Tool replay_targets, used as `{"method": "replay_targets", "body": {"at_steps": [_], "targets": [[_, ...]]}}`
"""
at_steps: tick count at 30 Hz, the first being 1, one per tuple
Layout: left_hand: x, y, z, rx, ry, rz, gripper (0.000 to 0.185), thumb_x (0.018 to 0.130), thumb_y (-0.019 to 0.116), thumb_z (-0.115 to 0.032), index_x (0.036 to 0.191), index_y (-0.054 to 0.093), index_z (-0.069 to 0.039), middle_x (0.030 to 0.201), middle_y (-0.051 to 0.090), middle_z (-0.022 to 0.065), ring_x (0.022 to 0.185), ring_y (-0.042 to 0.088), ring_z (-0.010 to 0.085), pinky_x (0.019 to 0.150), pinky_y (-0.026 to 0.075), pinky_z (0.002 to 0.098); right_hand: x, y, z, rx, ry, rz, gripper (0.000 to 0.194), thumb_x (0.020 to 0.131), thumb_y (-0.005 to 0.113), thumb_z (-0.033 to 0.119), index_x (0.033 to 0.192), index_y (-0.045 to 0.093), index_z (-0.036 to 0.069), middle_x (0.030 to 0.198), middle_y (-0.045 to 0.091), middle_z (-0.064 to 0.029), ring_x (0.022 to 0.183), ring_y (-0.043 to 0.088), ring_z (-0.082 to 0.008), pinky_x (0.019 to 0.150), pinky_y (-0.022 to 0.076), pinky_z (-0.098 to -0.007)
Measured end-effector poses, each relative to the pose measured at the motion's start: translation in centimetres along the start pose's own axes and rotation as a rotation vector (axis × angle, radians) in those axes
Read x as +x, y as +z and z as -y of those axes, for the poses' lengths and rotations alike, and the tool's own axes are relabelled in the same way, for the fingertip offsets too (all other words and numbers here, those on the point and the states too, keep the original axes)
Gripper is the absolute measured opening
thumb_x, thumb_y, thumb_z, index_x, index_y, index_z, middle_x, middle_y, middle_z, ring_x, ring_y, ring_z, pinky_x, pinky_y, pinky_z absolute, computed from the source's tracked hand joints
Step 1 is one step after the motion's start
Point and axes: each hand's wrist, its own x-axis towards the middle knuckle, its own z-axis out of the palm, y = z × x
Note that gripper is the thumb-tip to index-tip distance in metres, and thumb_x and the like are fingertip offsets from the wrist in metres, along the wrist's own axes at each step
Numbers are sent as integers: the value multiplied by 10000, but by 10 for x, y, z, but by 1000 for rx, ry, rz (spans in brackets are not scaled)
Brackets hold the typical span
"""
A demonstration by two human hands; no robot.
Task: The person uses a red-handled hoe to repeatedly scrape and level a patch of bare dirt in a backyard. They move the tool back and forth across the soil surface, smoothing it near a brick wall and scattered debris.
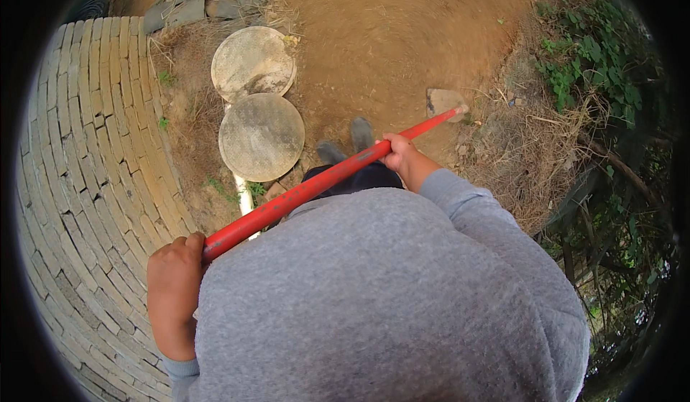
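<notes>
A long hoe handle [294, 197], painted red with worn patches, slants across the front of my body. My left hand [173, 281] is wrapped around its near end at my left side. Farther along the shaft, my right hand [398, 155] grips it from beneath and beside. At the far end the flat, dirt-coloured hoe blade [444, 103] is at the ground, on the right edge of the bare soil. Whether its edge is sunk in the soil, I cannot tell.
Two round covers [262, 138] lie at my left, beside a white pipe [243, 194]. A stacked brick wall [97, 186] runs along the left. Dry grass [525, 165] and green bushes [593, 57] border the right. My boots [361, 132] stand on the soil.
</notes>
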Motion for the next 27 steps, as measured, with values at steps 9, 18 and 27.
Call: {"method": "replay_targets", "body": {"at_steps": [9, 18, 27], "targets": [[-75, -11, 34, -89, -187, -35, 423, 578, 843, -119, 947, 640, -74, 775, 637, 112, 749, 625, 332, 679, 483, 439, -38, 33, -59, -32, 92, 169, 339, 946, 555, 82, 1235, 388, 22, 1032, 556, -156, 913, 616, -296, 784, 562, -528], [-123, 14, 60, -213, -259, -94, 423, 538, 844, -100, 913, 652, -64, 738, 631, 125, 725, 621, 350, 661, 473, 438, -58, 51, -90, -146, 111, 199, 215, 957, 538, 92, 1126, 428, 18, 1000, 551, -155, 865, 619, -293, 767, 566, -517], [-147, 43, 76, -279, -302, -53, 398, 559, 834, -89, 912, 649, -65, 741, 627, 122, 728, 612, 346, 667, 463, 451, -63, 64, -116, -283, 94, 206, 244, 965, 544, 102, 1155, 411, 27, 962, 578, -150, 851, 624, -270, 782, 575, -469]]}}
